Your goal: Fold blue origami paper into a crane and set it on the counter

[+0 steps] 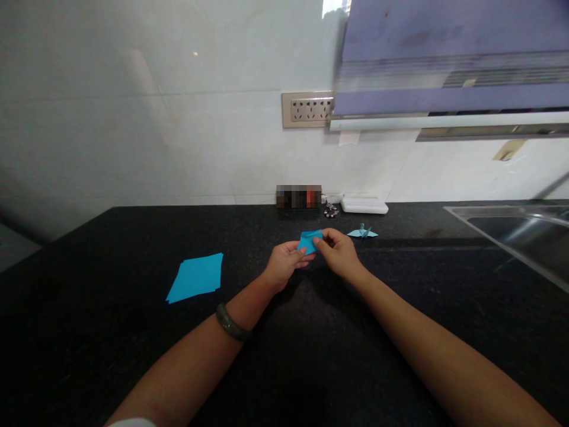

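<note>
A small folded piece of blue paper (307, 244) is held up between both hands, above the dark countertop. My left hand (284, 264) grips its lower left side, thumb on top and fingers beneath. My right hand (338, 252) pinches its right side between thumb and index finger. Along the paper's upper edge a flap or fold shows. Behind my right hand, a folded paper crane (363, 232) in paler blue rests on the counter with its wings spread. To the left lies a stack of blue paper sheets (195, 277), slightly fanned.
The black speckled countertop (111, 344) runs to a tiled wall. Against it stand a blurred-out box (299, 197), a dark beaded item (330, 210) and a white object (364, 206). A steel sink (524, 243) is at the right. A socket panel (307, 110) is on the wall.
</note>
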Motion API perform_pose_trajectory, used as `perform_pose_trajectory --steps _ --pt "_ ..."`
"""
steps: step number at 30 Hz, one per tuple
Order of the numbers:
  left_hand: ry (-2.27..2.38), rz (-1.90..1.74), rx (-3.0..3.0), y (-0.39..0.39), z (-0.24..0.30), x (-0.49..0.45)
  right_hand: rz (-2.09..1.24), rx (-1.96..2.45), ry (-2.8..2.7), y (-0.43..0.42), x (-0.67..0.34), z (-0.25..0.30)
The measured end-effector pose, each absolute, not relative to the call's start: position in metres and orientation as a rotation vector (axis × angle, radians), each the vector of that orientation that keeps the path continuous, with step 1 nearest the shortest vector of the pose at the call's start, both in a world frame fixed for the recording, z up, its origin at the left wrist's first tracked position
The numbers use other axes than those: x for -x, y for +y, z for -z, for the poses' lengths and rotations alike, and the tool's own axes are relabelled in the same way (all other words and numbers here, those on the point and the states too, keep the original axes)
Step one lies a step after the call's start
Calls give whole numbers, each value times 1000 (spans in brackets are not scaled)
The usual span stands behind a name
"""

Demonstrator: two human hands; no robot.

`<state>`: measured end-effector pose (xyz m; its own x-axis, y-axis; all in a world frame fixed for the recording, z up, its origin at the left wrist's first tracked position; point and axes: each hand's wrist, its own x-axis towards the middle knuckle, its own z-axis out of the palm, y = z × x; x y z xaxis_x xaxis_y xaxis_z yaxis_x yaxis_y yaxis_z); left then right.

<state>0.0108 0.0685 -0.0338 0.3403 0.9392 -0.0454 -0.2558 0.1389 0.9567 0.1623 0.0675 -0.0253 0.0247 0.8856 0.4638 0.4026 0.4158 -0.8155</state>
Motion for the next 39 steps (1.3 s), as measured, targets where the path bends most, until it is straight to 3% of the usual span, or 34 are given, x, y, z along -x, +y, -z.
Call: perform_pose_trajectory --steps 12,22,29,39 --pt "860 -992 -1154 68 31 -12 -655 1138 -1518 67 -162 23" --pt "943 -1028 -1240 65 31 -17 -283 1356 -1623 54 -152 21" --pt "939 -1067 -1250 64 31 -19 -92 1273 -1690 45 -147 13" --pt "983 -1025 -1482 65 33 -17 -214 1291 -1588 49 -148 15"
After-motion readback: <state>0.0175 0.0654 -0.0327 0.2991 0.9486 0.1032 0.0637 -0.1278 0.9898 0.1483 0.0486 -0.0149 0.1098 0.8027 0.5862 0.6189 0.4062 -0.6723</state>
